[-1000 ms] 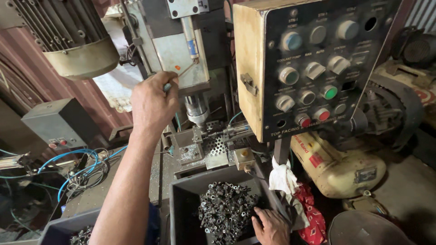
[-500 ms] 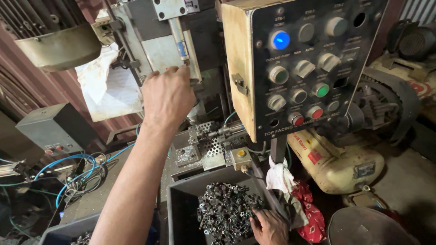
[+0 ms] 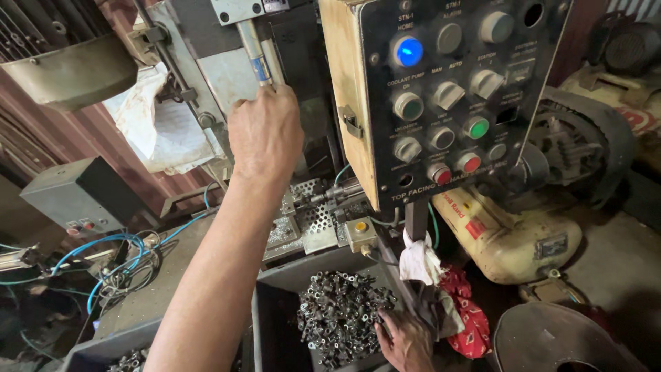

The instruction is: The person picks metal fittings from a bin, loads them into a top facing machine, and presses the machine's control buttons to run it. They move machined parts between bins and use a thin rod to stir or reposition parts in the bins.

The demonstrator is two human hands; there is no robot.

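Observation:
My left hand (image 3: 265, 131) reaches up to the machine, its back toward me. The fingers are curled against a vertical metal rod (image 3: 253, 48), and I cannot see what they hold. My right hand (image 3: 406, 341) is low in a dark bin (image 3: 275, 284), with its fingers curled into a pile of small metal parts (image 3: 341, 313). A perforated metal plate (image 3: 313, 219) sits just above the bin, under my left forearm.
A control box (image 3: 447, 103) with knobs, red and green buttons and a lit blue lamp (image 3: 409, 51) hangs at the right. Below it are a white rag (image 3: 420, 262), a red cloth (image 3: 469, 318) and a cream motor (image 3: 509, 234). At the left are blue hoses (image 3: 110, 248) and a grey box (image 3: 79, 196).
The blue lamp on the control box has lit up. My left hand has slid to the right along the machine. My right hand stays in the bin.

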